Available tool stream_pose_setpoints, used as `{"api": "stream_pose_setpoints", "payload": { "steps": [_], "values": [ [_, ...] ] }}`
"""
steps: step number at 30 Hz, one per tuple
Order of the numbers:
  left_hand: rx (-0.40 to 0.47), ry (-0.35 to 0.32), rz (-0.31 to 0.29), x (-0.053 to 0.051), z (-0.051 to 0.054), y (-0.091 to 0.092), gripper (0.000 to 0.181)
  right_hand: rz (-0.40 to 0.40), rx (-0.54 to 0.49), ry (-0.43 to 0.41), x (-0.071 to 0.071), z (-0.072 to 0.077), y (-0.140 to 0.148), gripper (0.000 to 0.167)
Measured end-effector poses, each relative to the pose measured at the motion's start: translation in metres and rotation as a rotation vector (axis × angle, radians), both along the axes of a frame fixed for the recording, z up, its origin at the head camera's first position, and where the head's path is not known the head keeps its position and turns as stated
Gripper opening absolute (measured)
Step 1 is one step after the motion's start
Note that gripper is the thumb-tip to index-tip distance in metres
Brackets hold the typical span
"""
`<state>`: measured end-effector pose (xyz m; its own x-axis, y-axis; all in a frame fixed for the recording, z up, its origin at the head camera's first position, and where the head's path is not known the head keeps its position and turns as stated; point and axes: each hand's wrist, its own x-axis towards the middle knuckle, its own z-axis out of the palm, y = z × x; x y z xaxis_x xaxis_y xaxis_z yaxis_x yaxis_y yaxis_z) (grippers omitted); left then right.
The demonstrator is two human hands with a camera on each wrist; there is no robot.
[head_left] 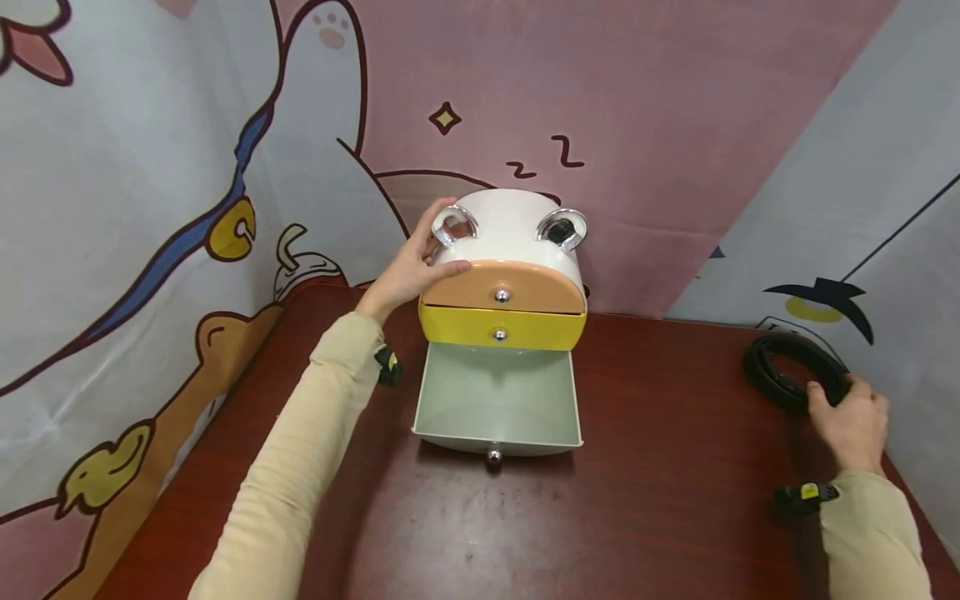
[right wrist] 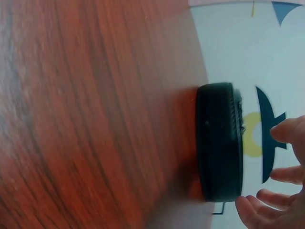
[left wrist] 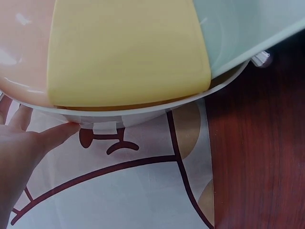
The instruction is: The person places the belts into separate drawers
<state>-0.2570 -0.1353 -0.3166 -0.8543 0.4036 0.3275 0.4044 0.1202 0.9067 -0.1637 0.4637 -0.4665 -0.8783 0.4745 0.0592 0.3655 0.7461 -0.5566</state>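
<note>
A small drawer cabinet [head_left: 506, 225] has a white rounded top and two shiny ear-like rings. Its orange drawer [head_left: 457, 292] and yellow drawer [head_left: 457, 325] are closed, while the pale green bottom drawer [head_left: 495, 400] is pulled out, with a bare inside. My left hand [head_left: 412, 258] rests against the cabinet's upper left side, thumb near the orange front. In the left wrist view, the thumb touches the white edge [left wrist: 109, 113]. At far right, a coiled black belt [right wrist: 219, 143] lies on the table. My right hand [head_left: 851, 421] is at its near edge, fingers spread and loosely bent beside it.
The dark red wooden table [head_left: 660, 500] meets a cartoon-printed cloth [head_left: 675, 125] at the back and both sides. The cabinet stands close to the back cloth. The belt is near the table's right edge.
</note>
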Motion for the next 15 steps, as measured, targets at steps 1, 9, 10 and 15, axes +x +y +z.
{"api": "stream_pose_setpoints", "payload": {
  "steps": [1,9,10,15],
  "values": [
    [-0.002,0.002,0.003,0.0,0.0,-0.001,0.085,-0.001,-0.019,-0.004,-0.002,-0.001,0.002,0.074],
    [-0.007,-0.003,0.008,-0.001,0.0,-0.002,0.086,-0.076,-0.166,0.002,-0.011,-0.026,0.011,0.085],
    [-0.009,-0.003,0.007,-0.001,0.0,-0.001,0.086,-0.078,-0.173,0.009,-0.01,-0.028,0.012,0.084],
    [-0.01,-0.009,0.021,0.0,-0.002,0.001,0.086,-0.02,-0.233,-0.004,-0.005,-0.026,0.014,0.084]
  ]
}}
